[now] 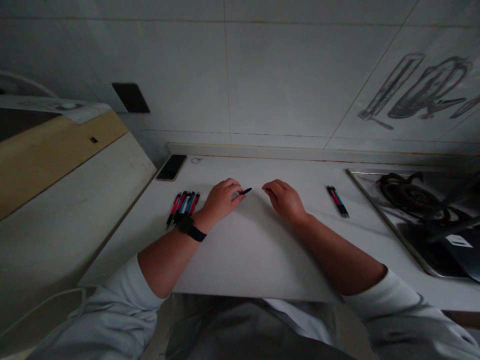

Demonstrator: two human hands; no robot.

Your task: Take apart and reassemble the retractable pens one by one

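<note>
Left hand [222, 198] curls around a slim dark pen [245, 191], tip poking out toward the loosely curled, empty right hand [284, 198]; left of the pen lies a red-and-blue pen cluster [182, 205], right of it a pair [338, 200].

We find no legible text anywhere. The white tag [459, 241] on the stove [412, 235] is too small and dim to read. The wall tile [423, 95] carries only a grey line drawing of utensils, no letters. The phone [171, 167] screen is dark.
</note>
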